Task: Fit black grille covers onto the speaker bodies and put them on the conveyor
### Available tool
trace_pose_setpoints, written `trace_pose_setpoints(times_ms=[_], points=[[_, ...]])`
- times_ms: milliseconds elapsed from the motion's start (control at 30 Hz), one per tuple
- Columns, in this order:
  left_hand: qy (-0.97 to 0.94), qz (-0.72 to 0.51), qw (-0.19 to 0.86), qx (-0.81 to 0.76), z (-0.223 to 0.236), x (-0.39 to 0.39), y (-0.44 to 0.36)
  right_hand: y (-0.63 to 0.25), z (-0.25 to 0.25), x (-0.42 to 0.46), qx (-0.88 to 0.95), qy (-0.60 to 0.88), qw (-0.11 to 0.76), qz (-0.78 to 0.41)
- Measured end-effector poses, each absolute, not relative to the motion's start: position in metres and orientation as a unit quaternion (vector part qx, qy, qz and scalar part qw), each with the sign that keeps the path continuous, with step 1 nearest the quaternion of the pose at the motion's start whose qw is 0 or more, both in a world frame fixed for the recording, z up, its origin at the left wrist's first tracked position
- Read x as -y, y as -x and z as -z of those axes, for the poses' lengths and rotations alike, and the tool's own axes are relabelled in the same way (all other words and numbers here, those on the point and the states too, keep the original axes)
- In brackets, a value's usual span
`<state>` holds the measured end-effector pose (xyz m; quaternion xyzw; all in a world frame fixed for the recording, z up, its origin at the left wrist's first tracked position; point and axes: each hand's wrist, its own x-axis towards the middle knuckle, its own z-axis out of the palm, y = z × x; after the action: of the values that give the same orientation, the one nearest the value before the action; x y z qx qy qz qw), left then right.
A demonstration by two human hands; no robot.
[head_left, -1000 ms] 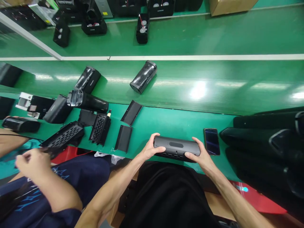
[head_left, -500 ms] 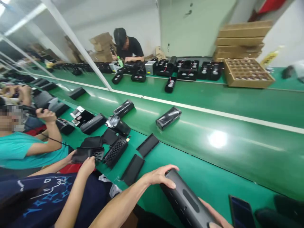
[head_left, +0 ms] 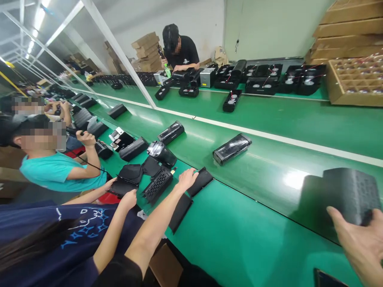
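The left hand [head_left: 187, 180] is over the left end of a black panel [head_left: 204, 182] on the tabletop [head_left: 227, 227], its grip unclear, the panel's long axis slanting away rightward; the right hand [head_left: 360, 241], well apart, clamps a black housing [head_left: 347, 193].

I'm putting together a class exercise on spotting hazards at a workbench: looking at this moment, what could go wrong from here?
1. The black casing is held by the right hand alone, so it might slip or tip.
2. If it dropped, it could hit the phone, partly visible below it in the picture.
3. The left hand is at a flat panel; its forearm might knock the second panel beside it.
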<state>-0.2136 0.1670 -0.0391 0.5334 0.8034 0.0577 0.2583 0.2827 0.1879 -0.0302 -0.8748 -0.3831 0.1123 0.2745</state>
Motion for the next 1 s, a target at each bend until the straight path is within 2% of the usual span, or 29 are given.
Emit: trace_pose_setpoints(times_ms=[67,167,367,567,767,900,1000], points=[[-0.549,-0.044,0.264,-0.792,0.045,-0.172,0.216,-0.279,0.03,-0.202,0.314,0.896,0.293,-0.114],[-0.571,-0.05,0.272,-0.773,0.046,-0.178,0.215,-0.279,0.037,-0.209,0.319,0.898,0.28,-0.12],[-0.616,-0.138,0.304,-0.714,0.035,-0.183,0.208,-0.309,0.05,-0.207,0.325,0.884,0.291,-0.167],[-0.584,-0.241,0.353,-0.689,0.037,-0.158,0.167,-0.326,0.048,-0.207,0.244,0.836,0.422,-0.251],[-0.443,-0.31,0.482,-0.69,0.036,-0.113,0.121,-0.326,0.055,-0.223,0.078,0.669,0.565,-0.477],[-0.385,-0.328,0.531,-0.68,0.03,-0.092,0.102,-0.324,0.069,-0.225,-0.029,0.582,0.617,-0.528],[-0.355,-0.35,0.557,-0.664,0.028,-0.081,0.091,-0.33,0.074,-0.222,-0.088,0.542,0.617,-0.564]])
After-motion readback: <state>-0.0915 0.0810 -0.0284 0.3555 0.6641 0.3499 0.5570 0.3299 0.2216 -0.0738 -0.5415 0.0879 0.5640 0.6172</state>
